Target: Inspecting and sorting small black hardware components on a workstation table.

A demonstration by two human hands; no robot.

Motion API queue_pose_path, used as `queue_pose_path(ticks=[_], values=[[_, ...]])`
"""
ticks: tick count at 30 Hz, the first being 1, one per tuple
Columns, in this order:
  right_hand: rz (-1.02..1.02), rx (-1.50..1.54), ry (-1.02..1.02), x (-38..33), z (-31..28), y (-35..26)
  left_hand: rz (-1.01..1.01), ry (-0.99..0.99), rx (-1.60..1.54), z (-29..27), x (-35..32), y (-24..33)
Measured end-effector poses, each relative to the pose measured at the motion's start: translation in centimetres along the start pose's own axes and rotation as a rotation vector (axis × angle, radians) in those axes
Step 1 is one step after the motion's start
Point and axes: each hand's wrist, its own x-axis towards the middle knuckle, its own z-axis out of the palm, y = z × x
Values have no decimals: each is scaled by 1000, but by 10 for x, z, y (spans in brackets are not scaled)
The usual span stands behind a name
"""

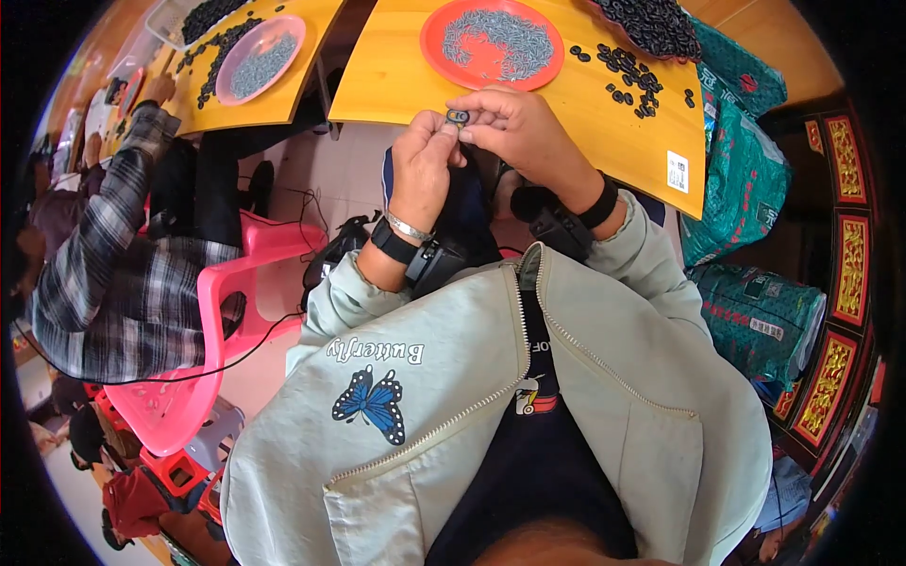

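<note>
Just off the near edge of the yellow table (396, 80), my left hand (423, 165) and my right hand (514, 123) meet. Between their fingertips they pinch a small black oval part (458, 117) with a lighter, yellowish middle. Both hands are closed on it; its finer detail is too small to make out. Beyond them on the table stands a red plate (436, 61) holding many small grey metal screw-like pieces (510, 42). Loose black oval parts (634, 80) lie scattered to the right of the plate.
A heaped bowl of black parts (651, 24) stands at the far right. Green bags (741, 179) crowd the table's right side. On the left, a person in a plaid sleeve (113, 217) sits on a pink chair (212, 321) at another table with a pink bowl (226, 75).
</note>
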Motion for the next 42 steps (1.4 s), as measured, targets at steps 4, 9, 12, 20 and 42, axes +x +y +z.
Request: queue_pose_path(ticks=[4, 9, 12, 20, 42], values=[[35, -145, -23, -2, -6, -1, 24, -3, -55, 1, 2, 0], [121, 3, -19, -9, -11, -10, 103, -107, 89, 1, 0, 12], [161, 254, -27, -11, -11, -11, 119, -144, 108, 3, -1, 18], [151, 315, -43, -13, -14, -17, 125, -149, 58, 6, -4, 19], [143, 121, 11, -19, -19, -21, 106, -187, 265, 3, 0, 23]])
